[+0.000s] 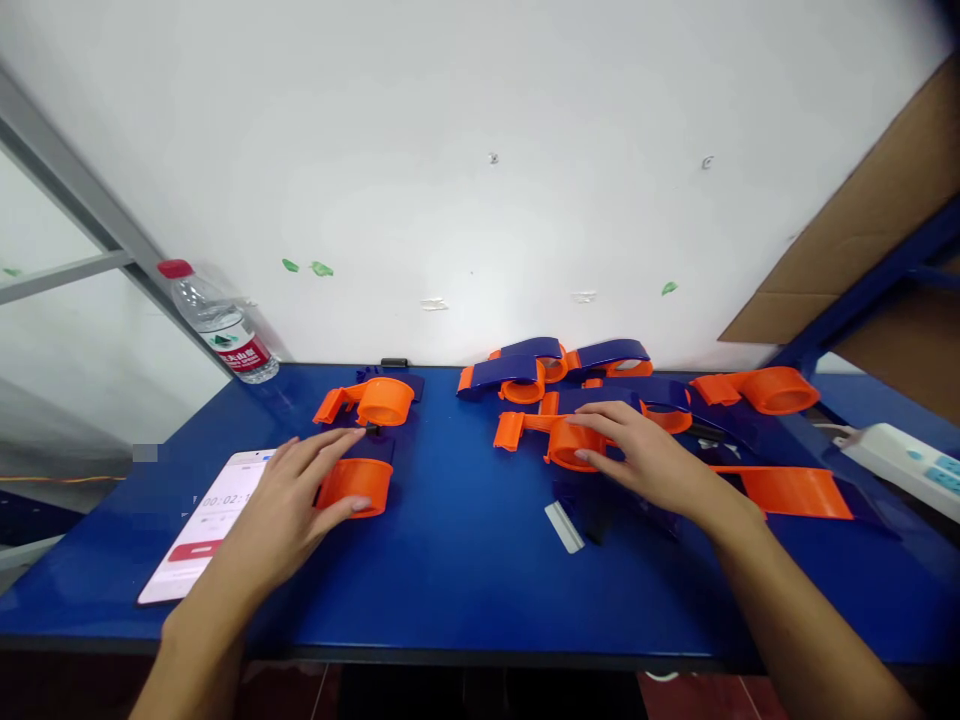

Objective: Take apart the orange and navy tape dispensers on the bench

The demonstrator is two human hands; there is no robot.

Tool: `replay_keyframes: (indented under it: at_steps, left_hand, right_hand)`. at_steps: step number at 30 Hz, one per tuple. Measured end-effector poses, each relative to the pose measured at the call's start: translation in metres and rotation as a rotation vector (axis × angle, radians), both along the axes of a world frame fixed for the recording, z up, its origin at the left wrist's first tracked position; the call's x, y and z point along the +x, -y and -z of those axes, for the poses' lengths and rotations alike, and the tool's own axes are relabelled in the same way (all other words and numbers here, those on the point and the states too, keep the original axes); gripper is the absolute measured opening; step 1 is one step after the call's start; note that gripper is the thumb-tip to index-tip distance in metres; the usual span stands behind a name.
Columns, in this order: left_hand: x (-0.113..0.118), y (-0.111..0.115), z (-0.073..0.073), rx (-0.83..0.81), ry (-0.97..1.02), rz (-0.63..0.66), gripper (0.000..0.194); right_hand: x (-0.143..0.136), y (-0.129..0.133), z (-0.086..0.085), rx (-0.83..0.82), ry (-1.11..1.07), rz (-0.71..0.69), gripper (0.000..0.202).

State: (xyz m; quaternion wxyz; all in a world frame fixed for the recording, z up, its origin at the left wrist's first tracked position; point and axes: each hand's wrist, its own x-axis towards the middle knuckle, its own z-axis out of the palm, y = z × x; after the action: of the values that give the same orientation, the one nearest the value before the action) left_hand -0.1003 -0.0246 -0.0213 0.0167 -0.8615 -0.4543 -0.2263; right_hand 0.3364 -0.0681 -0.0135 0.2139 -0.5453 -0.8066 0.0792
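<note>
A: How does the left hand [289, 505] stand?

B: Loosely spread above the left ring [354, 484], thumb well apart from the fingers. I see nothing held in it, and cannot tell whether it touches the ring.

A: And the right hand [646, 458]?

B: Half closed around the right ring [561, 443], thumb and fingers over its edge. Whether they grip, I cannot tell.

A: Where are the two rings?

B: On the counter [450, 570]: the left one near the phone [191, 535], the right one against the blue-and-orange pieces [504, 372].

A: Any advice on handling?

B: For the right one, I'd pinch the wall firmly, thumb opposite the fingers, and avoid dragging it: its arm [510, 430] could snag a neighbour, and the strip [564, 527] lies near.

A: And the left?

B: Fingertips down gently, I'd say. The black bit [373, 430] by the index finger looks easy to knock, and the rear ring [384, 405] is just beyond.
</note>
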Motion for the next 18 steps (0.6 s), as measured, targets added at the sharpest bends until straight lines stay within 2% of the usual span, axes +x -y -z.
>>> replay_keyframes:
  at_steps: [3, 6, 8, 10, 14, 16, 18]
  left_hand:
    - [0.037, 0.013, -0.01, 0.118, 0.142, 0.027, 0.043]
    - [0.091, 0.024, -0.013, 0.03, 0.114, 0.26, 0.035]
    - [0.123, 0.025, -0.009, -0.121, 0.023, 0.36, 0.046]
    - [0.147, 0.02, -0.004, -0.25, -0.068, 0.425, 0.074]
    - [0.169, -0.001, 0.007, -0.388, -0.138, 0.454, 0.092]
    - [0.175, -0.011, 0.011, -0.401, -0.127, 0.459, 0.094]
    - [0.18, -0.017, 0.016, -0.397, -0.112, 0.471, 0.088]
  right_hand:
    - [0.002, 0.001, 0.006, 0.034, 0.025, -0.025, 0.035]
    - [0.006, 0.004, 0.008, 0.068, 0.054, -0.057, 0.034]
    - [0.009, 0.007, 0.009, 0.088, 0.07, -0.079, 0.033]
    - [0.013, 0.012, 0.011, 0.111, 0.079, -0.083, 0.033]
    - [0.008, 0.028, 0.018, 0.259, 0.103, -0.083, 0.033]
    - [-0.005, 0.039, 0.023, 0.371, 0.133, -0.13, 0.031]
    - [-0.021, 0.051, 0.031, 0.404, 0.175, -0.225, 0.029]
